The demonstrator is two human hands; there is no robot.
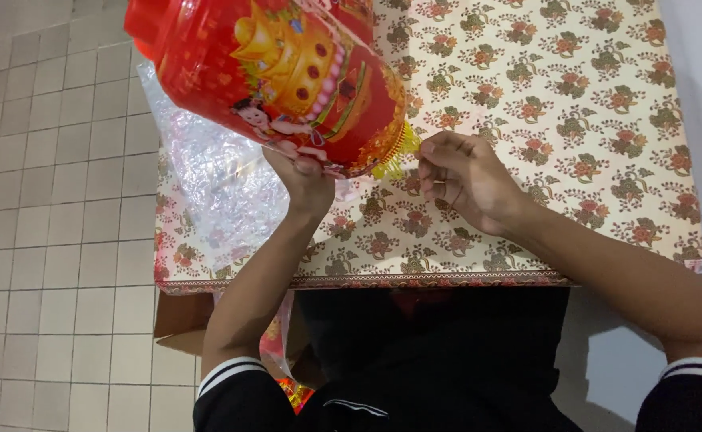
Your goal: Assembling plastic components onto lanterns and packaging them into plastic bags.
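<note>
A big red lantern [279, 76] with gold pictures and a child figure on it is held tilted above the table's left part. My left hand [305, 180] grips its lower rim from underneath. My right hand [459, 178] pinches the yellow fringe [395, 156] that hangs from the lantern's bottom edge, fingers closed on the strands.
The table [575, 104] wears a cream cloth with a red and green flower pattern. A crumpled clear plastic wrap [215, 184] lies under the lantern at the table's left edge. A brown cardboard box [183, 328] stands on the pale tiled floor [55, 240] below.
</note>
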